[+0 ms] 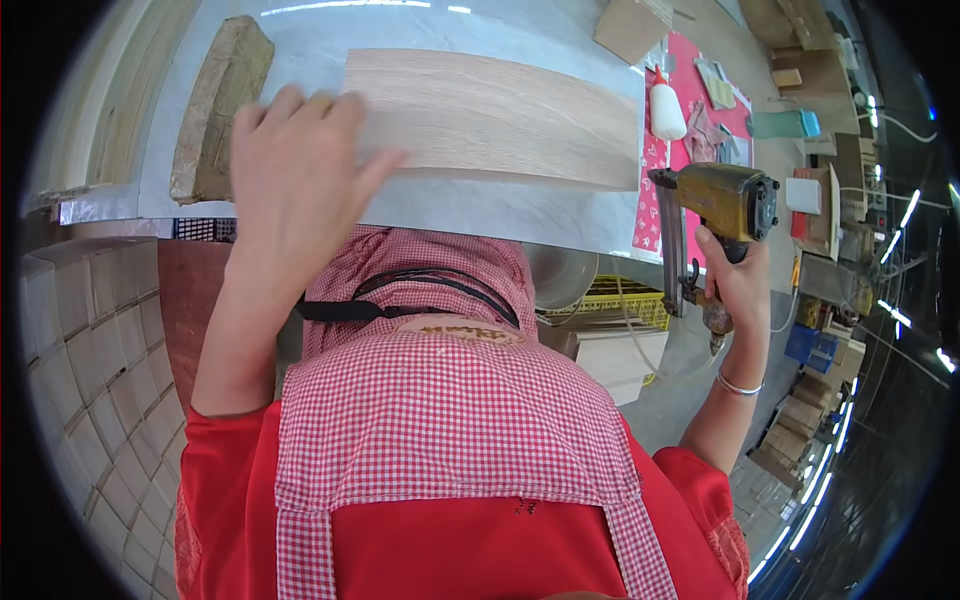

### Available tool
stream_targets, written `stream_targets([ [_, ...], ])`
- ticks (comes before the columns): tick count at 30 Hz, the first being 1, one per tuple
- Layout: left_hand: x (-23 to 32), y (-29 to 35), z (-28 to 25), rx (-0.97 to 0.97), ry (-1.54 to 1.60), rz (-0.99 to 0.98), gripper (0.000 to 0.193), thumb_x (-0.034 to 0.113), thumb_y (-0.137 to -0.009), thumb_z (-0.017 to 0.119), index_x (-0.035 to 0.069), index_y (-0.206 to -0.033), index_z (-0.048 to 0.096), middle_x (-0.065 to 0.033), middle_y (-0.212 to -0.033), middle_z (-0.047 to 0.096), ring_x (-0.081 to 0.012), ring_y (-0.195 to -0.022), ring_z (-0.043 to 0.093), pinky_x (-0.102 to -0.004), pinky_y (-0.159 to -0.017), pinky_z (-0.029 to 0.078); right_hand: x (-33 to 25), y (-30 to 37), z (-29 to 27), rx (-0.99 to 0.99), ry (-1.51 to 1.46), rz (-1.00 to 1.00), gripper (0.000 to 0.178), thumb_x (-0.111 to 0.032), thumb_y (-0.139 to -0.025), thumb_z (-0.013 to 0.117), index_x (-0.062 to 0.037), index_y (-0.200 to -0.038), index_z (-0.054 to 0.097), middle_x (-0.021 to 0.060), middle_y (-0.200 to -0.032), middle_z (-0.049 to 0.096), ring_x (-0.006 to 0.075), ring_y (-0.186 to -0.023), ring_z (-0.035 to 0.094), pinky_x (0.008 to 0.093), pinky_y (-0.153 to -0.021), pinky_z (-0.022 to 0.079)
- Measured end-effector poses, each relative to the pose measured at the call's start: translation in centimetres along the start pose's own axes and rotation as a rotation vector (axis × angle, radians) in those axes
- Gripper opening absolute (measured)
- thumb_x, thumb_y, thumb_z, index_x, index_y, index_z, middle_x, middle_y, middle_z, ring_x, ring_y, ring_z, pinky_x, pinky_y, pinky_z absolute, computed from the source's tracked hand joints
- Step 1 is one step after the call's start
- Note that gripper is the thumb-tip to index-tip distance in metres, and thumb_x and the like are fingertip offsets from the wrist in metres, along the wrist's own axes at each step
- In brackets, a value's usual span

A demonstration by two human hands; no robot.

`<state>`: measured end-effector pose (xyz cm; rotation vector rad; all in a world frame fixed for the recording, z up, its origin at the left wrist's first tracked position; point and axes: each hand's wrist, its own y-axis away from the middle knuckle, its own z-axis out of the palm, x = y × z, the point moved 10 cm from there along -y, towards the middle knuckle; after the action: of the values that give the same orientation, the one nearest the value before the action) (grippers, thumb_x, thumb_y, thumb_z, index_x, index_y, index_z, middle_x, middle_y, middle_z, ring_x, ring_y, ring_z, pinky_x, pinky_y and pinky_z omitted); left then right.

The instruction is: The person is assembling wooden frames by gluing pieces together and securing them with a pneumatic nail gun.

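A long pale wooden board [500, 115] lies across the worktable in front of me. At its left end is my left hand [300, 175], fingers and thumb spread and a little smeared by motion; I cannot tell whether it touches the wood. Just left of that hand rests a block covered in worn brown tape [222, 105]. Off the board's right end, my right hand [735, 280] grips the handle of a yellow-and-black air nail gun [720, 200]. An air fitting hangs below its handle.
A white glue bottle with a red tip [666, 108] lies on a pink patterned sheet [650, 205] at the right. Past it sits a teal-capped bottle [785, 124]. A wooden box [632, 28] is at the back; stacked pale boxes [105, 350] stand at the left, a yellow crate [625, 295] under the table.
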<state>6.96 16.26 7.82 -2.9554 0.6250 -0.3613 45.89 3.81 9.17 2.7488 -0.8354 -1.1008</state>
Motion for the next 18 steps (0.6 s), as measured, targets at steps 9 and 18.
stream_targets([
  [9, 10.5, -6.4, 8.5, 0.001, 0.104, 0.461, 0.066, 0.037, -0.06, 0.089, 0.002, -0.108, 0.062, -0.0276, -0.142, 0.047, -0.0403, -0.135, 0.043, -0.0602, -0.112, 0.032, -0.8, 1.5, 0.5, -0.033, -0.025, -0.015, 0.025, -0.024, -0.093, 0.073, -0.0002, -0.094, 0.064, -0.0025, -0.053, 0.05, 0.0054, -0.04, 0.044, 0.0248, -0.037, 0.033],
  [18, 10.6, -7.3, 9.4, -0.134, 0.159, 0.431, 0.06, 0.03, -0.056, 0.083, 0.001, -0.106, 0.067, -0.0279, -0.142, 0.047, -0.0391, -0.135, 0.043, -0.0588, -0.111, 0.033, 0.7, 1.1, 0.9, -0.091, -0.031, 0.052, 0.028, -0.024, -0.092, 0.074, 0.0, -0.1, 0.063, -0.0013, -0.058, 0.053, 0.0061, -0.041, 0.045, 0.0251, -0.038, 0.035],
])
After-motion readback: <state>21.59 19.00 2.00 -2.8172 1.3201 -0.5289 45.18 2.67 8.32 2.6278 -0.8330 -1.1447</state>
